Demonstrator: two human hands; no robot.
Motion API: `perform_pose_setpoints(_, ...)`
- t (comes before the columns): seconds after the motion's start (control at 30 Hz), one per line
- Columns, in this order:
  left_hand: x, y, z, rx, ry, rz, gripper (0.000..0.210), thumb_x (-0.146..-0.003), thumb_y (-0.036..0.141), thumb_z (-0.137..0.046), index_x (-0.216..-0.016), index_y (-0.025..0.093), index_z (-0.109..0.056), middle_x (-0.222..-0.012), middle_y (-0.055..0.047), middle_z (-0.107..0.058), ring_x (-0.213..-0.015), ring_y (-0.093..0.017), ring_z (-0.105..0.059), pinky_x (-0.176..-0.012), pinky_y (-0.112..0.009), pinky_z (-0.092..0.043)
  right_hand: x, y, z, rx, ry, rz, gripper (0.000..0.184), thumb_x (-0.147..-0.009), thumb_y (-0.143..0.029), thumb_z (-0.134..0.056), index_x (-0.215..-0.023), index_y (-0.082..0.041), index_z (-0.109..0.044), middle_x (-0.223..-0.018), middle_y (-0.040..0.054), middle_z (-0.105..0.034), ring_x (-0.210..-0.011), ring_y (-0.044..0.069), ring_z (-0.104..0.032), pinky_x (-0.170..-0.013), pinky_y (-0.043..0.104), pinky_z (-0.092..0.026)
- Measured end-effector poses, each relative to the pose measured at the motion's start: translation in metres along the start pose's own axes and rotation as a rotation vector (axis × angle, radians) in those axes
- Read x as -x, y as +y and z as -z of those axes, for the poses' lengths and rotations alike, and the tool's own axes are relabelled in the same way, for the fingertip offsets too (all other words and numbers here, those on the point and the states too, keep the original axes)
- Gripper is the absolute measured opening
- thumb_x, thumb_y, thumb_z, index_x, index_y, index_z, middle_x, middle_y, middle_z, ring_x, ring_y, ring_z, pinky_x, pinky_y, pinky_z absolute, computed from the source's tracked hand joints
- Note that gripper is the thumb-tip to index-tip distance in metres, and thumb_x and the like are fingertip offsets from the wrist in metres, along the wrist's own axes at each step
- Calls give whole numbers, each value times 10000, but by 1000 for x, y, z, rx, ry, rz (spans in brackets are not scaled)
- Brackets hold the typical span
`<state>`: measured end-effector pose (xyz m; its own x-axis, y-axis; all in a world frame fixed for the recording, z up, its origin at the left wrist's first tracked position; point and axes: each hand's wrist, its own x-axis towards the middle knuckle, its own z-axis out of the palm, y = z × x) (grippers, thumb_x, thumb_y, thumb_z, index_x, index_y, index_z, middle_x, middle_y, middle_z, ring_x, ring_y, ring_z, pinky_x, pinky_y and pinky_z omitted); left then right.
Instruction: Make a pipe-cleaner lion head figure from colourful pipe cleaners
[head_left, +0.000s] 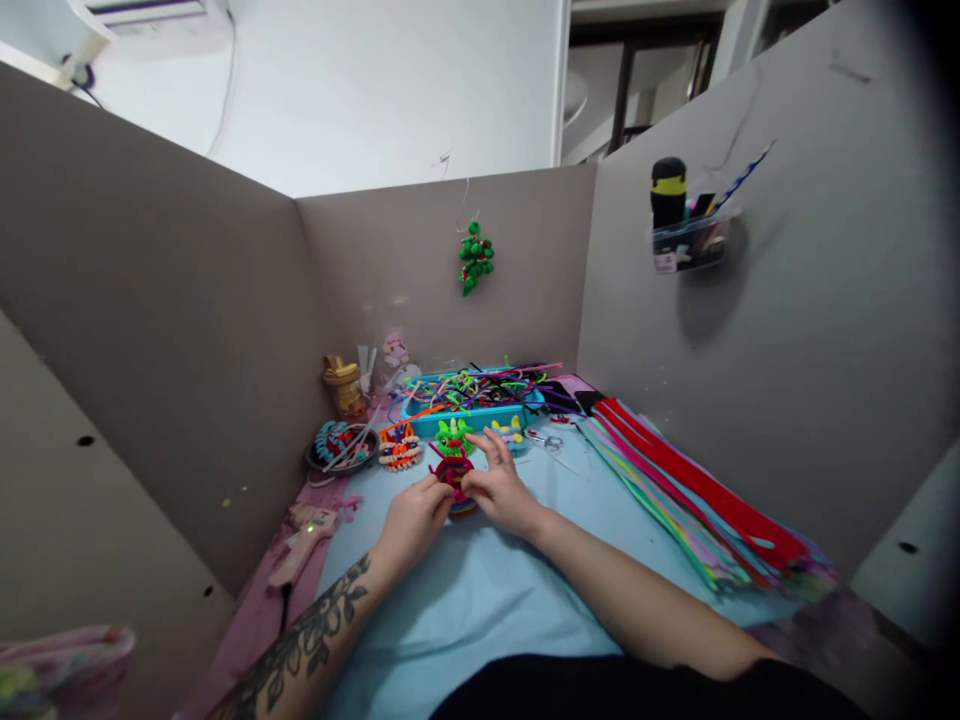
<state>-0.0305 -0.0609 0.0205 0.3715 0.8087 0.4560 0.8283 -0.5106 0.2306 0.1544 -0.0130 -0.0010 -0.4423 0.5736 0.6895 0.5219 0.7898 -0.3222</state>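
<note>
Between my two hands is a small round multicoloured pipe-cleaner piece (463,503), with red, yellow and blue bands and red ends sticking up. My left hand (416,515) pinches its left side between thumb and fingers. On the other side my right hand (506,492) grips it with thumb and index finger, its other fingers raised. Just beyond the hands sit a green pipe-cleaner figure (453,437), a yellow and blue one (509,435) and an orange and white one (400,450). My fingers partly cover the piece.
A blue tray (427,425) of tangled pipe-cleaner offcuts stands behind. Long pipe cleaners (690,490) lie in bundles at right, near scissors (551,440). At left are a pink glue gun (301,548) and a dark bowl (360,462). Grey panels (450,200) enclose the table.
</note>
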Motion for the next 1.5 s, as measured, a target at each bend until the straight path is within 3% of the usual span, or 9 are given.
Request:
perform_pose_setpoints(0.27, 0, -3, -3, 170, 8, 61, 199, -864, 222, -442, -856, 198, -639, -845, -57, -644, -764, -164, -603, -695, -256, -454, -1, -9, -5, -142, 20, -118, 135, -724, -174, -637, -818, -239, -709, -1422, 38, -330, -1366, 309, -127, -1090, 535, -185)
perform_pose_setpoints(0.5, -1, -11, -6, 389, 24, 147, 117, -804, 219, -524, -897, 209, -594, -786, -12, -669, -712, -159, -607, -682, -259, -457, -1, -4, -11, -211, 66, -185, 62, -720, -190, -662, -705, -227, -710, -1361, 43, -397, -1331, 300, -211, -1088, 528, -190)
perform_pose_setpoints(0.67, -2, -13, -5, 298, 37, 147, 254, -810, 243, -535, -1044, 213, -632, -902, -54, -697, -811, -188, -633, -761, -288, -470, -1, -2, -9, -212, 66, -173, 89, -716, -161, -646, -715, -225, -709, -1359, 42, -398, -1315, 288, -230, -1088, 510, -195)
perform_pose_setpoints(0.97, -4, -3, 8, 5, -65, 42, 235, -848, 235, -471, -876, 223, -704, -795, -62, -635, -739, -181, -585, -655, -255, -427, -1, -2, -5, -172, 16, -114, 146, -705, -131, -596, -708, -230, -703, -1363, 35, -402, -1330, 299, -197, -1072, 527, -193)
perform_pose_setpoints(1.33, -5, -4, 4, 129, -19, 34, 217, -857, 234, -442, -764, 188, -632, -774, -46, -595, -722, -163, -549, -637, -244, -396, -6, -1, -3, -190, 26, -165, 88, -706, -173, -622, -680, -216, -693, -1376, 43, -392, -1322, 302, -240, -1088, 521, -163)
perform_pose_setpoints(1.5, -3, 2, 4, 117, 17, 95, 216, -862, 233, -421, -800, 192, -624, -804, -51, -603, -723, -163, -561, -646, -249, -407, -5, -6, -3, -246, -17, -185, 167, -680, -191, -673, -842, -225, -691, -1418, 62, -341, -1358, 307, -188, -1089, 518, -184)
